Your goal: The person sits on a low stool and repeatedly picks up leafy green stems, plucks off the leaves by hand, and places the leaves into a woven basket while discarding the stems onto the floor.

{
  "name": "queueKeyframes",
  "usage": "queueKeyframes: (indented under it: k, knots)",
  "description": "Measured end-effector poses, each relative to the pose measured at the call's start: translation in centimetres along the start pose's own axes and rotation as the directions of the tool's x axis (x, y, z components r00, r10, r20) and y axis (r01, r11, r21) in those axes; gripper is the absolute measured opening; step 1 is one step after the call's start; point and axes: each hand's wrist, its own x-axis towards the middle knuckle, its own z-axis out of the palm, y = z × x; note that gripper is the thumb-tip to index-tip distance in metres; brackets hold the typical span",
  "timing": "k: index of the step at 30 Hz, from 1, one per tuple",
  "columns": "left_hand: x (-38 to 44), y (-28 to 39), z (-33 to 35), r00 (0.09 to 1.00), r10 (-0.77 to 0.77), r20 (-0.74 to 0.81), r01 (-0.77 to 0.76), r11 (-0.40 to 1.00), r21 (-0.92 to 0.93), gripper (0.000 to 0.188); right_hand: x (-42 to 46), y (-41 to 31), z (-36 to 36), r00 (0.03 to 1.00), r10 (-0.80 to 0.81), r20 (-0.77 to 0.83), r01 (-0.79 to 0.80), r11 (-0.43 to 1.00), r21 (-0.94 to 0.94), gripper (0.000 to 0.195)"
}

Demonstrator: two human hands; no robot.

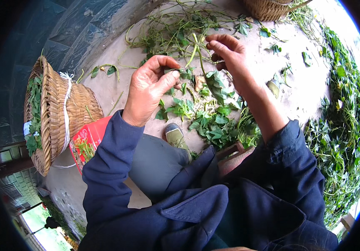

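Observation:
My left hand (153,89) pinches a small dark green leaf (171,71) between thumb and fingers, so most of it is hidden. To its right, my right hand (234,58) is raised with thumb and forefinger slightly apart, and no thing shows between them. Just left of those fingertips is a green stem (200,59), below which a broad leaf (216,86) hangs or lies; whether the stem touches the hand is not plain. Beneath both hands, loose green leaves (214,125) are heaped on the floor. A tangle of leafy vines (180,25) lies beyond them.
At left, a wicker basket (81,98) tied with white string lies tipped, leaves in its mouth. Against it is a red container (96,130) holding cut stems. A long vine heap (343,135) runs along the right. Another wicker basket (266,9) stands at the top. My shoe (176,135) is below.

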Motion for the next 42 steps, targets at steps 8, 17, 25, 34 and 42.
queueKeyframes:
  k: [8, 17, 25, 34, 42]
  knots:
    - [-0.5, -0.2, 0.2, 1.000, -0.013, 0.004, 0.013, 0.988, -0.154, 0.016, 0.2, 0.1, -0.5, 0.939, 0.148, 0.311, -0.214, 0.958, 0.191, 0.021]
    - [1.3, -1.7, -3.2, 0.942, 0.199, -0.271, -0.095, 0.931, 0.354, 0.021, 0.1, 0.7, 0.7, 0.956, -0.095, 0.279, 0.144, 0.976, -0.163, 0.017]
    - [1.7, -3.0, -1.4, 0.975, 0.141, -0.173, -0.092, 0.960, 0.264, 0.019, -0.4, 2.8, 2.5, 0.911, -0.192, 0.366, 0.311, 0.901, -0.301, 0.023]
    - [0.9, -2.9, -2.5, 0.988, -0.118, -0.100, 0.149, 0.899, 0.411, 0.014, -0.1, 1.6, 2.3, 0.823, -0.387, 0.416, 0.567, 0.510, -0.647, 0.013]
    - [0.7, -3.6, -1.8, 0.997, 0.054, -0.057, 0.031, 0.398, 0.917, 0.023, -0.3, 2.3, 2.7, 0.796, -0.385, 0.467, 0.567, 0.206, -0.797, 0.013]
